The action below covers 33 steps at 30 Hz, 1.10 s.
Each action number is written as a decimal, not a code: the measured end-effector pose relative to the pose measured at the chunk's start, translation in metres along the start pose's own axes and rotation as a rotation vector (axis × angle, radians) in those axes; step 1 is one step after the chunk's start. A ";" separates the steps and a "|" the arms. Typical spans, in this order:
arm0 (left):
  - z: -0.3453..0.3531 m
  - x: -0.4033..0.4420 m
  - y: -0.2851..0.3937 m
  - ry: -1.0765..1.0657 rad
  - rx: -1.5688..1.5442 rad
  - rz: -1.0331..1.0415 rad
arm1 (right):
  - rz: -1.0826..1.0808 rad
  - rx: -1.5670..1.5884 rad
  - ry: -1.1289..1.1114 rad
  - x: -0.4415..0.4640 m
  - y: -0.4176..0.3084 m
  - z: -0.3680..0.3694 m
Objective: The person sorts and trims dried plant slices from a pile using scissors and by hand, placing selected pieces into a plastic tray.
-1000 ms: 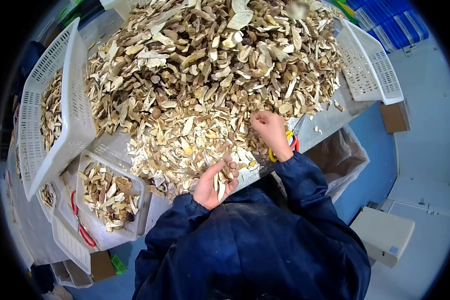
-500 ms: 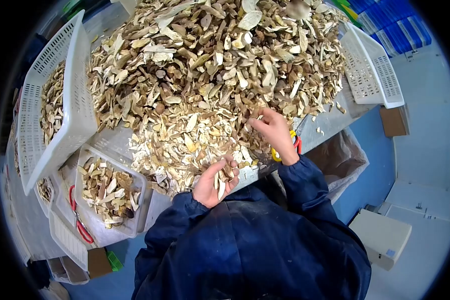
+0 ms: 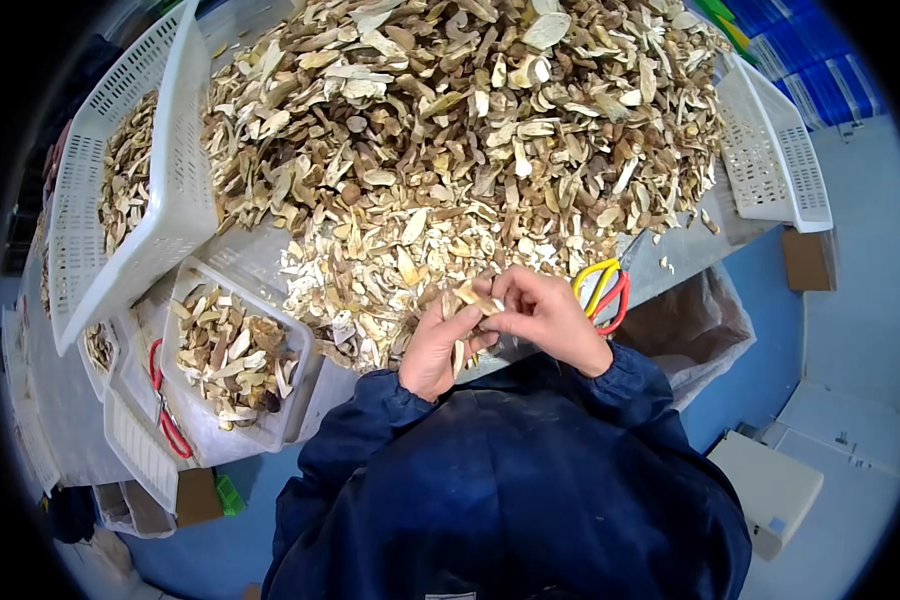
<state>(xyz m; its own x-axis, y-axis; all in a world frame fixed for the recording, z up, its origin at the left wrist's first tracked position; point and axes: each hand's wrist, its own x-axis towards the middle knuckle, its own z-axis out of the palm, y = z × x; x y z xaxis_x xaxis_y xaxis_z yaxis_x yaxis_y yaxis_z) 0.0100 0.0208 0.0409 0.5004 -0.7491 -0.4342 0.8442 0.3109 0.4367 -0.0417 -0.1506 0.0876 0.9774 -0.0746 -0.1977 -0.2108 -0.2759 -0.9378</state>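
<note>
Dried mushroom slices lie in a large pile (image 3: 450, 120) that spreads down to the table edge before me. My left hand (image 3: 431, 355) is curled around several slices, one pale piece poking out below its fingers. Right against it, my right hand (image 3: 555, 322) pinches a pale mushroom slice (image 3: 477, 299) between thumb and fingers. The two hands meet over the near edge of the pile, and their fingers partly hide the pieces. Just beyond my right hand are scissors (image 3: 600, 288) with one yellow and one red handle.
A clear tray (image 3: 298, 390) of mushroom pieces stands at the left, beside red-handled scissors (image 3: 157, 372). A tall white perforated basket (image 3: 187, 185) rises behind it. Another white basket (image 3: 753, 145) sits at the far right. Below the right table edge is a lined bin (image 3: 738, 330).
My right hand has come down from the pile to my left hand, and a slice is now pinched between them. The coloured scissors, partly covered before, show more fully. The view has shifted slightly.
</note>
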 end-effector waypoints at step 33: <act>0.011 -0.009 -0.003 0.190 0.103 -0.035 | -0.096 0.059 0.001 -0.020 0.030 0.019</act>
<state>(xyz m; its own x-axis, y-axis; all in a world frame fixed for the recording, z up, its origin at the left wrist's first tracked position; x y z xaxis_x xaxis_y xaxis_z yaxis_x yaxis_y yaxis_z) 0.0010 0.0198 0.0523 0.5066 -0.6316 -0.5869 0.8425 0.2180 0.4927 -0.0667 -0.1390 0.0581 0.9930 -0.0516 -0.1060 -0.1150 -0.2245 -0.9677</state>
